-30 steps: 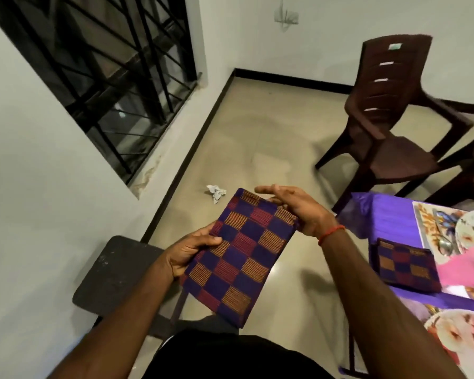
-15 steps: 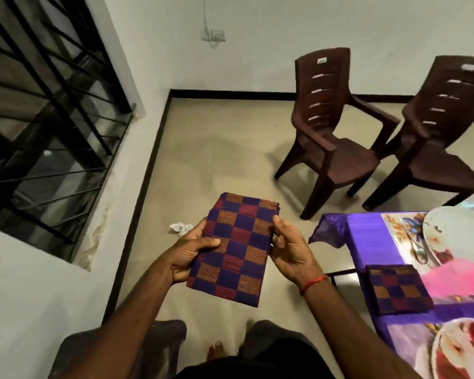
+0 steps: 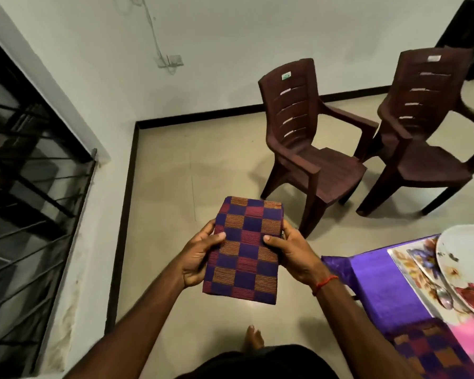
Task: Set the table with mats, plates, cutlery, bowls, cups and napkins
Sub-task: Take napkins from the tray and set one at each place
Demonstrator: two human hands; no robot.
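while the left grip (image 3: 197, 255) and right grip (image 3: 293, 253) pinch the folded purple-and-orange checked cloth napkin (image 3: 244, 250) by its sides over the floor (image 3: 203, 160), beside the purple-covered tabletop (image 3: 381, 285), i would carry it flat so the fold holds.

Here's the napkin (image 3: 244, 253): purple, orange & maroon checks, fine-striped sqs. 2nd napkin (image 3: 433, 351), same check. The tablecloth (image 3: 381, 288) solid purple, mat (image 3: 408, 266) floral, plate (image 3: 460, 255) white w/ red flowers. Both chairs (image 3: 312, 160) dark brown, wrist thread (image 3: 324, 283) red.
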